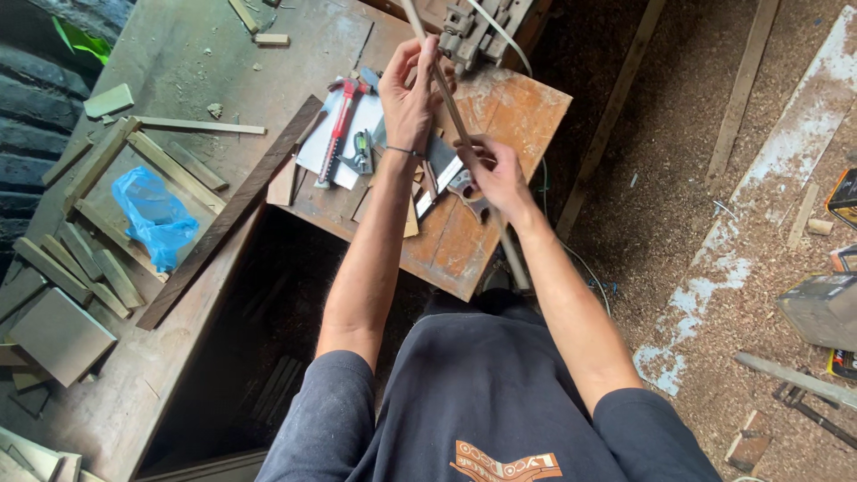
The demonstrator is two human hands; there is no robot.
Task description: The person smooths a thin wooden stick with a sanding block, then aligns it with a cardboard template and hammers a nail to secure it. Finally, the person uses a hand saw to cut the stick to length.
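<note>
Head view: both hands (bare) (451, 134) grip stick (451, 103).

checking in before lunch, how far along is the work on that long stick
Done: cut wood strips lie sorted on the workbench. In hand: the left hand grips the long stick higher up, while the right hand holds it lower down, beside a small tool I can't identify. Left: the stick is in one piece, and the red-handled saw lies unused.

The top end of the long thin wooden stick (451, 107) is cut off above the grey metal vise (471, 31), and its lower part is hidden behind the right hand (496, 174).
</note>
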